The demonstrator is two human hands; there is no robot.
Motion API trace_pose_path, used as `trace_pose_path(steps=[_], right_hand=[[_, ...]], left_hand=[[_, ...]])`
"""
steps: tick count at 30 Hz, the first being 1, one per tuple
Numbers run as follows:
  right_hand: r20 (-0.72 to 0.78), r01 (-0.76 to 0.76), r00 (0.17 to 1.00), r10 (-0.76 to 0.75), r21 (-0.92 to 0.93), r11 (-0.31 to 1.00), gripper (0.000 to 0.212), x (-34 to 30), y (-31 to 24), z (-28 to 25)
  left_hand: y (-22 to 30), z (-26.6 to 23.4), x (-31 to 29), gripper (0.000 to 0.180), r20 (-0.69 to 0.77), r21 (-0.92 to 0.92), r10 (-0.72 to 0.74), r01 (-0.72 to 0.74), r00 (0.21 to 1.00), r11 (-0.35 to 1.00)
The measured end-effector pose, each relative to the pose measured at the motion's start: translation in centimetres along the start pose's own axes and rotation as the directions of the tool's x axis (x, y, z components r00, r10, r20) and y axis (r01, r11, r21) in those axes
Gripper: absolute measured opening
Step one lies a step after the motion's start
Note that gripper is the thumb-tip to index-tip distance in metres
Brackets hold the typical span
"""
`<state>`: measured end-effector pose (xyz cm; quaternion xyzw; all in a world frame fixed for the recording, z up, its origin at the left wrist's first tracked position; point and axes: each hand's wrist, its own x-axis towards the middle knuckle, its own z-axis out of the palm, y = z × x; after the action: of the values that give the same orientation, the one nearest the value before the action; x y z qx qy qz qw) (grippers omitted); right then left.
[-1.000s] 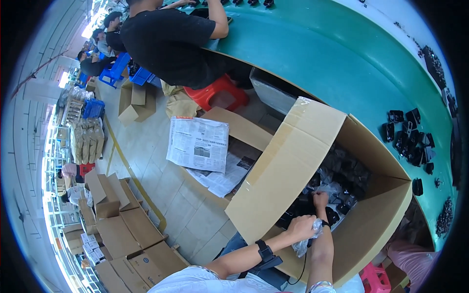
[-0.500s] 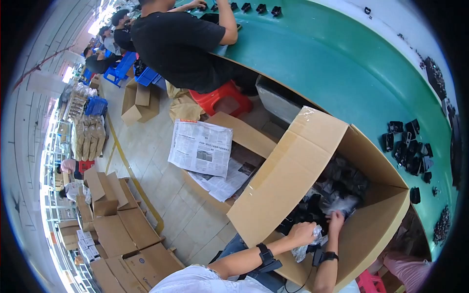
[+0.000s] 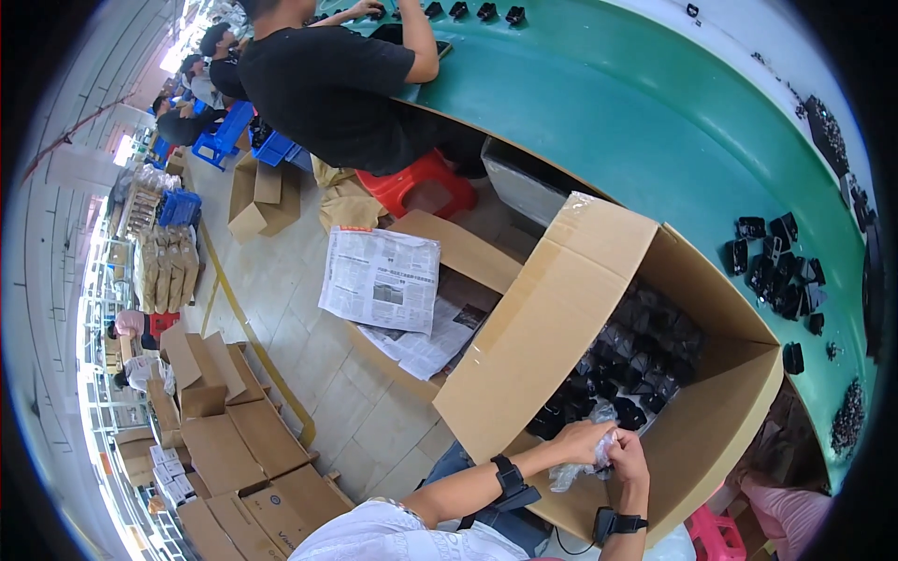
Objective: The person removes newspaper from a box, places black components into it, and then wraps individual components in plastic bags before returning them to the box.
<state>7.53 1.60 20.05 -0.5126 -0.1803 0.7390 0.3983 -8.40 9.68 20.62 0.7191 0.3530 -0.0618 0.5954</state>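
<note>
Low over the near side of an open cardboard box [image 3: 533, 323], my two hands are side by side. Crumpled clear plastic bags [image 3: 572, 475] bunch between and below them. My left hand [image 3: 582, 442] is closed on this plastic. My right hand [image 3: 627, 455] touches it too, its fingers curled round a piece of the same plastic. Inside the box lie many small black parts [image 3: 599, 369], several in clear wrapping. Whether a part is inside the plastic in my hands, I cannot make out.
The green bench [image 3: 599, 112] runs along the right, with a pile of black parts [image 3: 781, 271] on it. Newspaper sheets [image 3: 383, 280] lie on another box to the left. A co-worker in black [image 3: 318, 93] sits on a red stool [image 3: 412, 182]. Flattened cartons [image 3: 234, 449] stand at lower left.
My right hand has drawn back from the parts inside the box towards my left hand. The blurred plastic over the parts is gone from there, and the rows of parts show plainly.
</note>
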Motion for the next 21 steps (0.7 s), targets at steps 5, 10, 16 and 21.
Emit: trace_pose_path(steps=[5,10,16,21], right_hand=[[0.212,0.092,0.977,-0.028,-0.296,0.951,0.019,0.6,-4.2,-0.1],[-0.17,0.164,0.961,-0.219,-0.288,0.943,0.011,8.3,-4.6,-3.0],[-0.277,-0.139,0.948,-0.159,-0.807,0.574,0.033,20.0,3.0,-2.5],[-0.576,-0.495,0.797,-0.184,-0.796,0.349,0.034,22.9,6.2,0.1]], left_hand=[[0.2,-0.9,-0.1,0.028,-0.002,0.207,-0.048,0.047,0.999,0.977],[1.1,-2.4,-0.7,0.019,-0.038,0.161,-0.012,0.018,0.999,0.987],[0.3,-3.4,-3.3,0.028,-0.089,0.125,0.109,-0.098,0.99,0.987],[-0.4,-4.7,-5.1,0.027,-0.191,0.125,0.275,-0.255,0.942,0.959]])
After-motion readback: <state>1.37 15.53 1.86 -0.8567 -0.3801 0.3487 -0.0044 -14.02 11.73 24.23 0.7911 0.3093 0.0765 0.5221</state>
